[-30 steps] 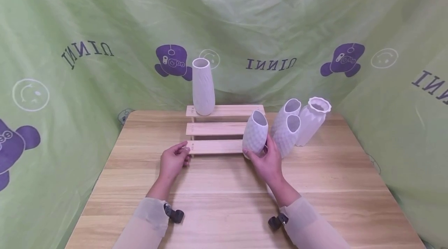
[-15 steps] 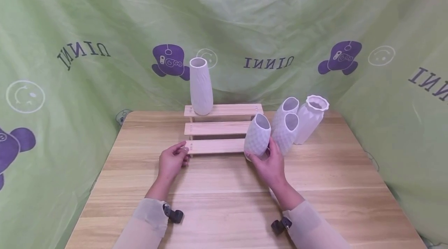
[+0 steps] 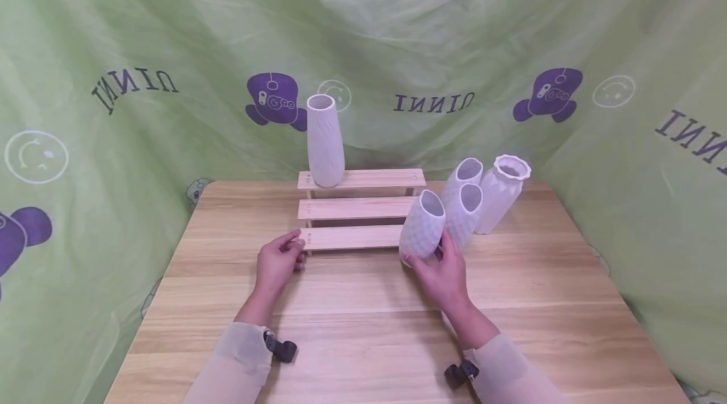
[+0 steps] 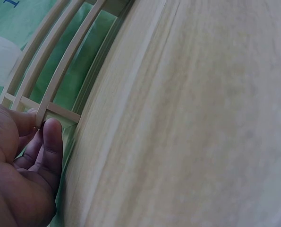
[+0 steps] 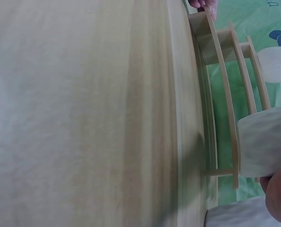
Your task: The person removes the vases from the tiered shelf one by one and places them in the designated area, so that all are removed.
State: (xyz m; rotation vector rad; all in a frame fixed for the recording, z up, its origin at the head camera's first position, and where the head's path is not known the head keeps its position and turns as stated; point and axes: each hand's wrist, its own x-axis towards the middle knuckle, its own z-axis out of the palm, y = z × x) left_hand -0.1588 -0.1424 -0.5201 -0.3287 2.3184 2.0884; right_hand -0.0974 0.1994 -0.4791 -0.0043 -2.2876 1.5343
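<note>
A three-tier wooden display stand (image 3: 352, 237) stands on the table. My left hand (image 3: 278, 262) pinches the left end of its lowest board between thumb and fingers, as the left wrist view also shows. My right hand (image 3: 445, 271) holds a white dimpled vase (image 3: 421, 227) with a slanted mouth, thumb in front and fingers round its right side. This vase leans right at the right end of the lowest board; in the right wrist view its base (image 5: 253, 146) lies against the board. A tall white vase (image 3: 326, 145) stands upright at the left of the top tier.
Right of the stand, two more slant-mouthed vases (image 3: 464, 218) and a vase with a wavy rim (image 3: 502, 192) stand close together on the wooden table (image 3: 352, 328). Behind hangs a green printed cloth (image 3: 363, 31).
My right hand has moved slightly right and nearer, and the vase in it leans further right. My left hand stays on the stand's end. The head view has shifted a little.
</note>
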